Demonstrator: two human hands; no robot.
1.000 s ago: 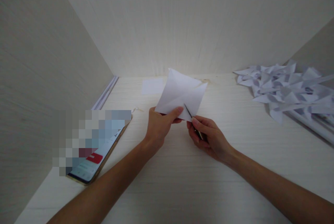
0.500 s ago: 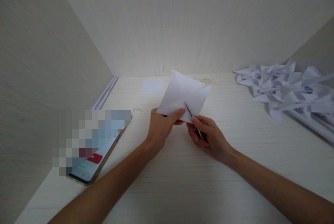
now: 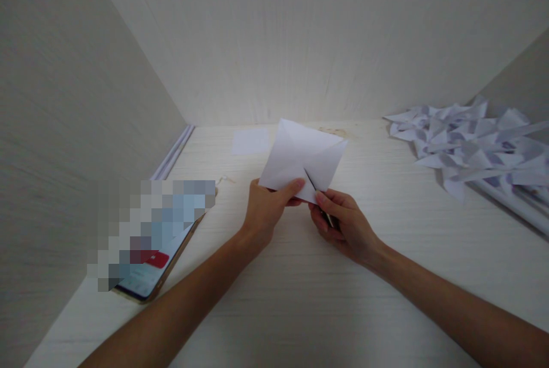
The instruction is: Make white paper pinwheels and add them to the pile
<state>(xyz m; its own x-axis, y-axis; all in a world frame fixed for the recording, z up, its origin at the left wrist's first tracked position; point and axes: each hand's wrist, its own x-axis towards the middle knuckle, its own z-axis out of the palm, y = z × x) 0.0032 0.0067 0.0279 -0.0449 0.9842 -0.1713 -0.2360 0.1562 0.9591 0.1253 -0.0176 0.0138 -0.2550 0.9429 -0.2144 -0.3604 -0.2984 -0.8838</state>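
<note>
Left hand [image 3: 266, 208] pinching the near left corner of a folded white paper [image 3: 302, 157], thumb on top, fingers [image 3: 295, 201] hidden underneath. Paper held up off the surface [image 3: 274, 299], tilted, far corner toward the back wall [image 3: 300, 36]. Right hand [image 3: 343, 225] curled around thin scissors [image 3: 316, 196], fingers pressed together on the handle; blade laid into the paper's near edge, handle mostly hidden in the hand. Open room on the surface below and in front of both hands. Boxed in by a side wall [image 3: 64, 127] on the left and the back wall close behind. Phone [image 3: 150, 268] near the left edge, screen largely blurred out. Pile of folded paper pieces [image 3: 472, 150] far right, cut off by the frame. Small paper square [image 3: 250, 141] lying flat near the back wall.
</note>
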